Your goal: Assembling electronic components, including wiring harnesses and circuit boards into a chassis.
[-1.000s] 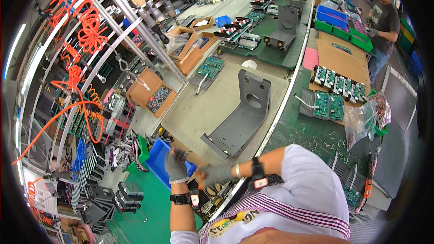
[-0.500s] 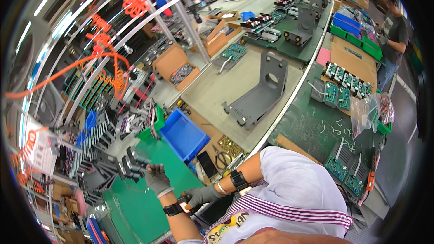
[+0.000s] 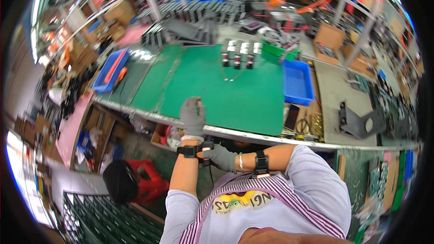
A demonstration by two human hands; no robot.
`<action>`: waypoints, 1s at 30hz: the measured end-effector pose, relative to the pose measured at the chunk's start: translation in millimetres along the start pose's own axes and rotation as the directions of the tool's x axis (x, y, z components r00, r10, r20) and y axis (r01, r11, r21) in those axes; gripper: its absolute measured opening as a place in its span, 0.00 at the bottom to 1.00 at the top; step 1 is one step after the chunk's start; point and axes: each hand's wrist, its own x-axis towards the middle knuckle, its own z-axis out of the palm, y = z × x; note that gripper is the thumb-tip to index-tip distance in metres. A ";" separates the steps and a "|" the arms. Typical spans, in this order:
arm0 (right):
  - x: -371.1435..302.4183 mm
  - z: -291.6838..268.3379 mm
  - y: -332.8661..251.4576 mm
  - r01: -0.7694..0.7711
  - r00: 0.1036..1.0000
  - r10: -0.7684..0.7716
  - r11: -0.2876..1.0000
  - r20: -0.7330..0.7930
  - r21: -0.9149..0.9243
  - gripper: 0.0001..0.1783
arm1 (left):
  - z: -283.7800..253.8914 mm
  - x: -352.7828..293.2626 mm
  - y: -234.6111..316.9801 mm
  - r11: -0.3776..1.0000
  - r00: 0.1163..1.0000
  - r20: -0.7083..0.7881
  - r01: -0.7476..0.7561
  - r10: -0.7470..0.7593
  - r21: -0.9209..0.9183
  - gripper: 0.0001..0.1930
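My left hand, in a grey glove with bare fingertips, is held up over the near edge of the green mat. Its fingers are curled in and nothing shows in them. A black wrist device is strapped round my left wrist. My right hand, gloved the same way, grips that device at its right side with thumb and fingers. A thin black cable hangs below it. Farther back on the mat stand three small black-and-silver units in a row, thin wires trailing from them.
At the mat's right are a blue bin, a phone, scissors and a grey metal bracket. Grey metal plates stand behind. A blue tray lies left; a red stool stands below the bench.
My view has swung left, bringing the green mat to the middle and the grey bracket to the right edge. My right hand stays on the device at my left wrist.
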 end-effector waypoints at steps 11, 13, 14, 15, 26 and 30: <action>100.0 36.9 -8.1 -0.040 0.922 -0.006 0.993 0.387 0.110 0.11 | -57.0 23.7 -97.5 -0.231 0.683 0.489 0.438 -0.542 -0.869 0.09; 125.8 30.9 -16.0 -0.026 0.926 0.004 0.998 0.377 0.054 0.11 | -56.7 37.1 -117.3 -0.313 0.661 0.454 0.329 -0.598 -0.891 0.09; 137.1 27.4 -17.8 -0.019 0.932 0.022 1.000 0.362 -0.013 0.11 | -52.0 43.1 -126.5 -0.333 0.613 0.420 0.258 -0.669 -0.907 0.08; 142.4 27.5 -23.4 -0.032 0.953 0.029 0.999 0.302 0.007 0.09 | -45.8 45.6 -134.4 -0.339 0.556 0.376 0.174 -0.741 -0.925 0.08; 204.0 -71.3 -39.5 -0.020 0.907 0.026 1.000 0.420 -0.019 0.15 | 91.4 40.4 -191.2 0.158 0.462 0.586 0.855 -0.665 -0.495 0.09; 178.0 -111.6 -72.2 -0.098 0.991 0.091 0.993 0.101 0.069 0.19 | 133.3 38.9 -215.2 -0.339 0.233 0.792 0.809 -0.565 -0.480 0.09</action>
